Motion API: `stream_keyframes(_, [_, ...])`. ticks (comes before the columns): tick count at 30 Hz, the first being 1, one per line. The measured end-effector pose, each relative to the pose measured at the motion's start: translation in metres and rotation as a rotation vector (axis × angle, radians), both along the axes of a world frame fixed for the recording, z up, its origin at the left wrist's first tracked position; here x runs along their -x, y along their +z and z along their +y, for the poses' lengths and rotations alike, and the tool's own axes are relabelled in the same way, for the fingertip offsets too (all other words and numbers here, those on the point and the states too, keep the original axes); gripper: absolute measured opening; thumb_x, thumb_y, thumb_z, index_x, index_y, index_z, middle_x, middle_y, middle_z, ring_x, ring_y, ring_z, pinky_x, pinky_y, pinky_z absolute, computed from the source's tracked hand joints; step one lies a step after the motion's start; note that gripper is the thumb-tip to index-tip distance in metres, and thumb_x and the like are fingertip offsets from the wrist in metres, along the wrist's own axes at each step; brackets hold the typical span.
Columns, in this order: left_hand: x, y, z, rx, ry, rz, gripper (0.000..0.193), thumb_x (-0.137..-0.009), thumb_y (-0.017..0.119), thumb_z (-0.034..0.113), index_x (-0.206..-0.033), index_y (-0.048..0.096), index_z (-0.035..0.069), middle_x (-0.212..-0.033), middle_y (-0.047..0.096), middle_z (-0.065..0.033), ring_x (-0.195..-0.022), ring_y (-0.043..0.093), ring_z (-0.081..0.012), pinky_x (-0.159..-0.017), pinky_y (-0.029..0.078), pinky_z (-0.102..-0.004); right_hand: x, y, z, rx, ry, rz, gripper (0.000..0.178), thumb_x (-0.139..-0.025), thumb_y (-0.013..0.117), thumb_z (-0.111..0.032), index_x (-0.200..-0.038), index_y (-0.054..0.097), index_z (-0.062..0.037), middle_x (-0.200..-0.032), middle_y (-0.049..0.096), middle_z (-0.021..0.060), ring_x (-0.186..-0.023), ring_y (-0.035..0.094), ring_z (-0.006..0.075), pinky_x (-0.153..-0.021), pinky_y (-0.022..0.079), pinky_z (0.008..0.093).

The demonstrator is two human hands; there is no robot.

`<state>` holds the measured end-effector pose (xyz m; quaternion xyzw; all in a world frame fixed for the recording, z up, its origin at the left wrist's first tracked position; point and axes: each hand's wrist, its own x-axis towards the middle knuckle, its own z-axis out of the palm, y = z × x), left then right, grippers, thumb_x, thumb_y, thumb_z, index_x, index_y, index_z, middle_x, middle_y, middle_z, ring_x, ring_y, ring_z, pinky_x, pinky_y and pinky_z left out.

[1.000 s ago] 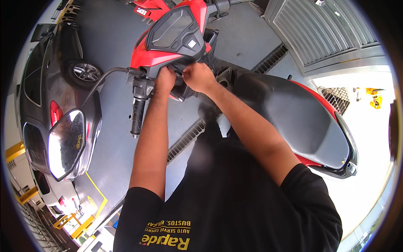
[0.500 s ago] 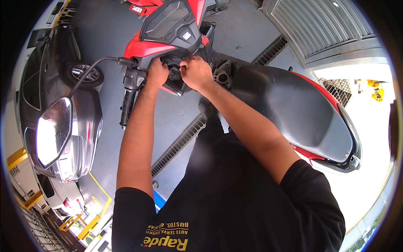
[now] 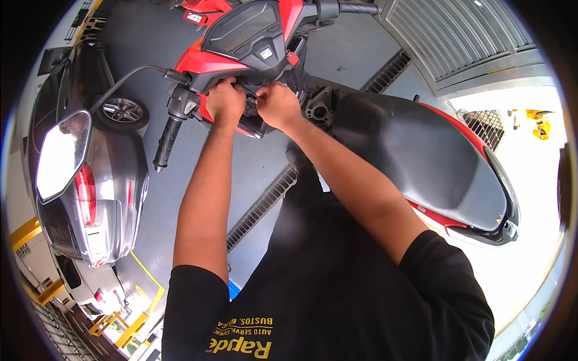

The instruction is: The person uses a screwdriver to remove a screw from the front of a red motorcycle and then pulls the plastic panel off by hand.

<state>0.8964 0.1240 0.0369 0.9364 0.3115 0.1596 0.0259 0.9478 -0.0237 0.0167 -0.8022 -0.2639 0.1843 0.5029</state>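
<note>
A red and black motor scooter stands before me, its dark instrument panel (image 3: 245, 33) at the top. Just below that panel, my left hand (image 3: 226, 101) reaches in with its fingers curled at the edge of the front body. Close beside it on the right, my right hand (image 3: 279, 106) is closed in a pinch at the same dark opening. Whatever the fingertips of either hand grip is hidden or too small to name. A small red piece (image 3: 292, 58) sits by the panel's right side. The left handlebar grip (image 3: 168, 139) points toward me, outside my left forearm.
The long black seat (image 3: 415, 159) stretches off to the right. A mirror (image 3: 63, 156) on a bent stalk sticks out left. Beyond it stands a grey car (image 3: 111, 162). A drain grate (image 3: 265, 201) crosses the floor, and a ribbed metal panel (image 3: 457, 42) stands at far right.
The handlebar has turned: its left grip and the mirror have swung left and nearer, and the right grip now shows at the top. My left hand has shifted slightly right.
</note>
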Motion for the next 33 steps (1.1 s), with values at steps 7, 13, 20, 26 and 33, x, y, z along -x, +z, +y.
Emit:
stream_keyframes(7, [-0.004, 0.0, -0.005, 0.018, 0.082, 0.012, 0.019, -0.081, 0.066, 0.02, -0.095, 0.078, 0.013, -0.099, 0.074, -0.0114, -0.096, 0.07, -0.0344, -0.082, 0.057, -0.0472, 0.006, 0.003, -0.004, -0.062, -0.074, -0.063, 0.015, -0.085, 0.066, -0.014, -0.094, 0.075, -0.0059, -0.104, 0.068, 0.0187, -0.097, 0.068, 0.0368, -0.087, 0.055, 0.0453])
stream_keyframes(13, [-0.013, 0.015, -0.014, 0.072, 0.116, 0.104, 0.02, -0.083, 0.065, 0.023, -0.097, 0.078, 0.015, -0.1, 0.075, -0.0128, -0.094, 0.072, -0.0357, -0.08, 0.058, -0.0477, -0.003, -0.026, 0.0, -0.173, -0.073, -0.029, 0.016, -0.091, 0.064, -0.013, -0.101, 0.07, -0.002, -0.084, 0.071, 0.0148, -0.079, 0.07, 0.0306, -0.074, 0.055, 0.04])
stream_keyframes(20, [-0.022, 0.023, -0.016, 0.068, 0.165, 0.256, 0.02, -0.088, 0.063, 0.024, -0.099, 0.074, 0.012, -0.102, 0.073, -0.0159, -0.096, 0.071, -0.0379, -0.082, 0.057, -0.0498, -0.009, -0.043, 0.009, -0.344, -0.034, 0.445, 0.016, -0.09, 0.061, -0.009, -0.101, 0.07, -0.0007, -0.081, 0.072, 0.0123, -0.072, 0.069, 0.0206, -0.069, 0.053, 0.0332])
stream_keyframes(26, [-0.016, 0.023, -0.016, 0.023, 0.112, 0.309, 0.025, -0.092, 0.06, 0.022, -0.11, 0.068, 0.008, -0.112, 0.066, -0.0219, -0.102, 0.067, -0.0422, -0.084, 0.056, -0.0521, -0.011, -0.037, -0.003, -0.284, -0.021, 0.454, 0.015, -0.095, 0.065, -0.013, -0.101, 0.069, -0.0001, -0.075, 0.068, 0.0067, -0.064, 0.064, 0.0128, -0.063, 0.051, 0.029])
stream_keyframes(33, [0.021, 0.015, -0.022, 0.089, -0.124, -0.212, 0.009, -0.091, 0.063, 0.013, -0.096, 0.064, 0.005, -0.106, 0.065, -0.0172, -0.102, 0.063, -0.0377, -0.084, 0.053, -0.0499, -0.021, -0.053, -0.075, -0.411, 0.004, 0.576, 0.015, -0.098, 0.065, -0.011, -0.106, 0.067, 0.001, -0.083, 0.066, 0.0022, -0.07, 0.06, 0.008, -0.065, 0.052, 0.0241])
